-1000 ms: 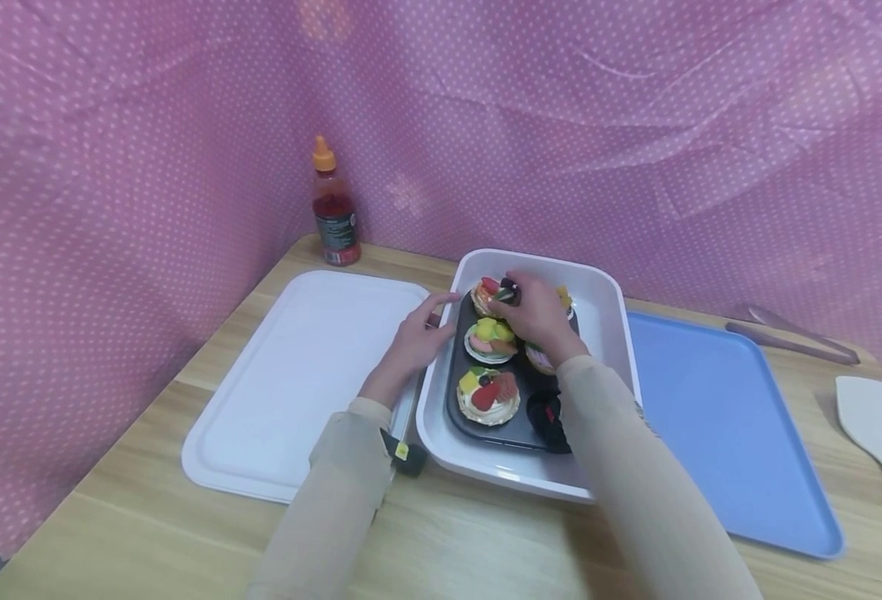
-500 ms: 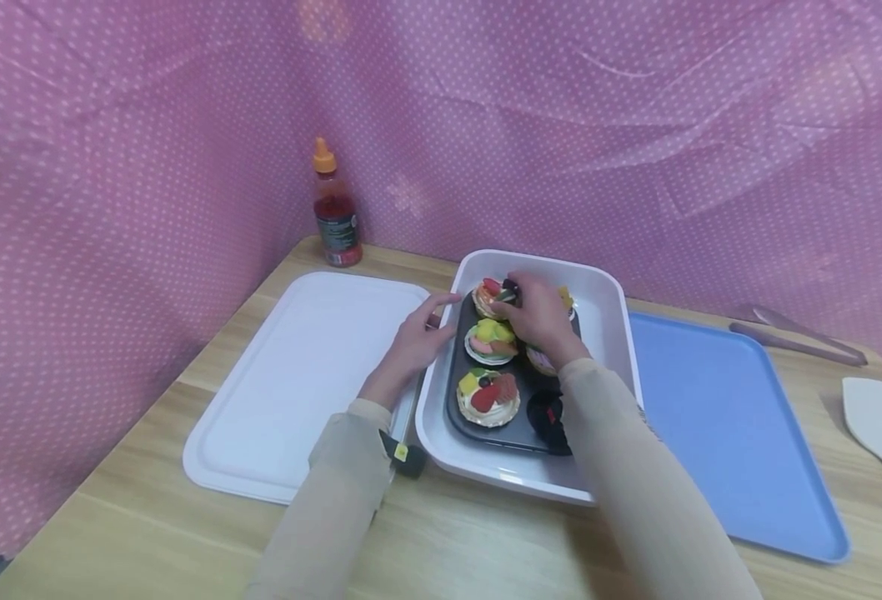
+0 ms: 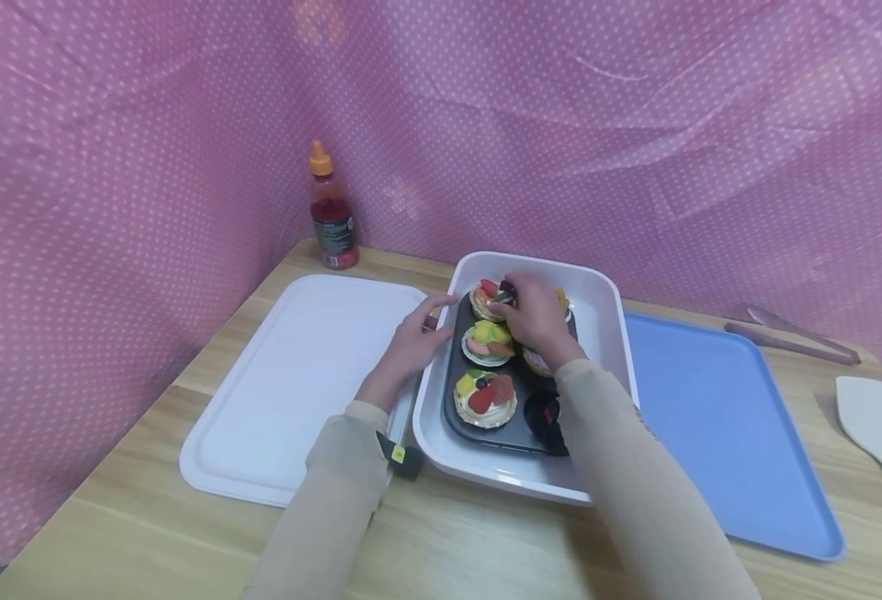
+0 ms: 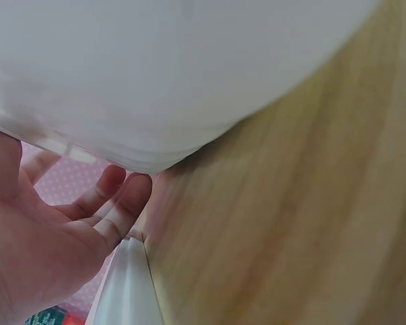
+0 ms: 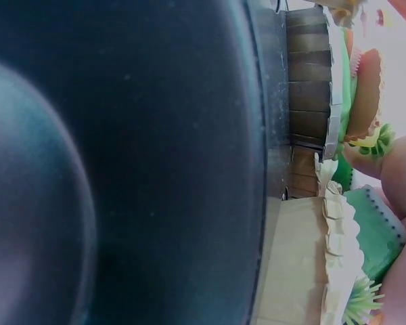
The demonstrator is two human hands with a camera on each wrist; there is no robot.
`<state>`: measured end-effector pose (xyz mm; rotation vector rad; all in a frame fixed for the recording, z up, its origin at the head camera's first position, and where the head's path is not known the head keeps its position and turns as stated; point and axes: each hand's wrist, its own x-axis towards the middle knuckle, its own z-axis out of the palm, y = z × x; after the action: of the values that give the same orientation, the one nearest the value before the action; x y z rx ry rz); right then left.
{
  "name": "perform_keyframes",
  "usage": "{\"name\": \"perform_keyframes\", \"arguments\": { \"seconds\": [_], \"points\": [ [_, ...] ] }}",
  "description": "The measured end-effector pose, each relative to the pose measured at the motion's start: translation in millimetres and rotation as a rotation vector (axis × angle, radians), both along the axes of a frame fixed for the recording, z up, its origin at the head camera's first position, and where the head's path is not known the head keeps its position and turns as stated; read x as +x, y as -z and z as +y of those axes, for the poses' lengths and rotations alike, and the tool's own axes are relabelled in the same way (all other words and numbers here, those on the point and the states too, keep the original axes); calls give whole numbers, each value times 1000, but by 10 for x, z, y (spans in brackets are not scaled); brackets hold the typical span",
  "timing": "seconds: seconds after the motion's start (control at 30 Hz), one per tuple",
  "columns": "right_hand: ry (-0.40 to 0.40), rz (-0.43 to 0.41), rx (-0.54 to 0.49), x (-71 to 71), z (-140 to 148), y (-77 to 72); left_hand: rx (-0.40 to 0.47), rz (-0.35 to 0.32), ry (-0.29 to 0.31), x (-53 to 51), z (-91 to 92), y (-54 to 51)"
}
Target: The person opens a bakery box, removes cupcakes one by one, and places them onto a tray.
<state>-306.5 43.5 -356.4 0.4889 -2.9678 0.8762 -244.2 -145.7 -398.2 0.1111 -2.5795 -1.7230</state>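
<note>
A dark muffin pan lies inside a white tub, with several fruit-topped tarts in it, among them a yellow-topped tart and one with a strawberry. My left hand holds the tub's left rim; in the left wrist view my left hand has bent fingers against the tub's outer wall. With thumb and fingers, my right hand pinches the back-left tart on its right side. That hand partly hides the right-hand tarts. The front-right cup holds no tart.
A white tray lies left of the tub, and a blue tray lies to its right. Farther right are tongs and a white spatula. A sauce bottle stands at the back left, before a pink dotted cloth.
</note>
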Motion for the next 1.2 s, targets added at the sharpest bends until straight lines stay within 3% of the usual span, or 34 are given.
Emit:
{"name": "perform_keyframes", "arguments": {
  "seconds": [0.43, 1.2],
  "points": [
    [5, 3, -17, -10, 18, 27, -12, 22, 6, -5, -1, 18],
    [4, 94, -177, 32, 82, -56, 10, 10, 10, -17, -13, 14]
  ]
}}
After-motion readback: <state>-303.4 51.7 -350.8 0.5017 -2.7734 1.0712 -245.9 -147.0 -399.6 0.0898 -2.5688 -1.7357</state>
